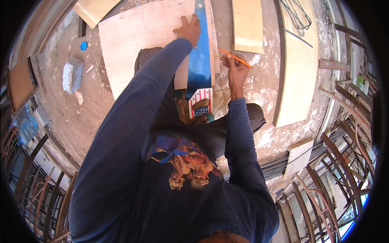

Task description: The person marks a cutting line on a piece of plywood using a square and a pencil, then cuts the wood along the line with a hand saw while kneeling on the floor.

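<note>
Plywood sheet [137,36] flat on dirt ground [77,109]. Blue handsaw [199,56] lies along sheet's right edge. Left hand [188,29] pressed flat, fingers spread, on sheet, touching saw blade. Right hand [235,69], just right of sheet, pinching orange pencil [235,58]. Grey block [72,75] left of sheet.

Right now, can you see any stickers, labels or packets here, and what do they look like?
Saw handle: below the blue saw blade, red and white stripes with a dark blue starred patch.
Plastic bottles: far left edge, clear bluish, any labels too blurred to tell.
Blue round lid: upper left on the ground, plain.
</note>
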`<state>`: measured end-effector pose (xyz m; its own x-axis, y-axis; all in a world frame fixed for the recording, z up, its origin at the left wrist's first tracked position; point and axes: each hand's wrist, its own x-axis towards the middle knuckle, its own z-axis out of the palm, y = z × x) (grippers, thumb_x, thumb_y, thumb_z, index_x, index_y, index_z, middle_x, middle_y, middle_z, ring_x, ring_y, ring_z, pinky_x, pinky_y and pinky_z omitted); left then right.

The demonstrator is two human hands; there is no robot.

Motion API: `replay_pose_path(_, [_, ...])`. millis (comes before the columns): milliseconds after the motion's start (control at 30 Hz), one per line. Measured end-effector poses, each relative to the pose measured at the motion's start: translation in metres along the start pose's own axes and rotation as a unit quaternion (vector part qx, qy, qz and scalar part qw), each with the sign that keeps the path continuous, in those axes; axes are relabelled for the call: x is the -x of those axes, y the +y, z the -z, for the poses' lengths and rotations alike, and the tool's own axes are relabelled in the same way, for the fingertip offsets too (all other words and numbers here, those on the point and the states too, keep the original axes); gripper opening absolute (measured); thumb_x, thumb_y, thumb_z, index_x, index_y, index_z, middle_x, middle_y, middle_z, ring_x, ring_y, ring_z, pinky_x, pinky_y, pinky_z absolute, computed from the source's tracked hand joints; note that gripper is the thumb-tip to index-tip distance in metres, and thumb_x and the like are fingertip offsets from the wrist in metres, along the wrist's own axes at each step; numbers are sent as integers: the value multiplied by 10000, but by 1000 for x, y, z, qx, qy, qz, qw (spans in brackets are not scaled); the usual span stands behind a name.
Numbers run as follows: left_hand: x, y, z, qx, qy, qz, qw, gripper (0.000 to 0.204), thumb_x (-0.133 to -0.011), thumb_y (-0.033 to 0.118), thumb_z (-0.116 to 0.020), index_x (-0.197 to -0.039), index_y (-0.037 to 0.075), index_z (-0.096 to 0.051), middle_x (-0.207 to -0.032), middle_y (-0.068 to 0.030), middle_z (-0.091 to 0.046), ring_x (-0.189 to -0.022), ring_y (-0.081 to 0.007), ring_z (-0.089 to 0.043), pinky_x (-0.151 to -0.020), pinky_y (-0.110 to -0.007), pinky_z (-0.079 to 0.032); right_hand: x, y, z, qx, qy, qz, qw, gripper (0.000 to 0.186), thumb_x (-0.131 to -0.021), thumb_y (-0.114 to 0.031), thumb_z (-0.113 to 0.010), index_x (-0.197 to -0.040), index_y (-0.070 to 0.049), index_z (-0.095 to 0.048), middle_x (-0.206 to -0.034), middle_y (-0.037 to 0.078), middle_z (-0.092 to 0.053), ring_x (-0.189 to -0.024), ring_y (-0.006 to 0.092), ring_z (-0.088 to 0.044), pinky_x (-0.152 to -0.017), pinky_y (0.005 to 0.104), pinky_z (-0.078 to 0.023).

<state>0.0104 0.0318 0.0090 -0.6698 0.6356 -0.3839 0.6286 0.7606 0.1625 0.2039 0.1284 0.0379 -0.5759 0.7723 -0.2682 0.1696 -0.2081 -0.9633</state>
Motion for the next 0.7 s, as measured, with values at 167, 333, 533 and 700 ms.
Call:
replay_pose_path(167, [1, 9, 2, -13, -12, -6, 1000, 1127, -556, 176, -950, -1501, 50, -349, -1595, -61, -229, -1411, -484, -267, -822, -693, -563, -76, -11, -52, 174, -12, 93, 980, 197, -935, -132, -661, -1002, 49, -699, -795, 144, -730, -682, 193, -722, -613, 272, -570])
replay_pose_path(333, [0, 2, -11, -21, 12, -9, 1000, 1131, -554, 183, -951, -1495, 29, -344, -1595, -91, -227, -1404, -495, -289, -781, -684, -574, -142, -2, -107, 164, -4, 169, 972, 246, -888, -210, -666, -904, 23, -743, -733, 144, -732, -651, 207, -717, -628, 314, -559])
replay_pose_path(533, [-3, 2, -19, -34, 38, -12, 999, 1123, -564, 193, -947, -1493, 17, -341, -1592, -115, -229, -1399, -499, -298, -760, -667, -584, -181, 16, -117, 300, -36, 211, 930, 312, -849, -355, -628, -835, -82, -777, -704, 160, -713, -687, 329, -700, -667, 399, -545])
replay_pose_path(700, [-3, -1, -22, -48, 45, -14, 998, 1135, -559, 210, -950, -1501, 18, -346, -1594, -120, -225, -1387, -506, -312, -758, -652, -591, -188, 13, -117, 404, -82, 195, 890, 352, -903, -355, -609, -1015, -60, -766, -764, 71, -759, -711, 200, -740, -679, 303, -564])
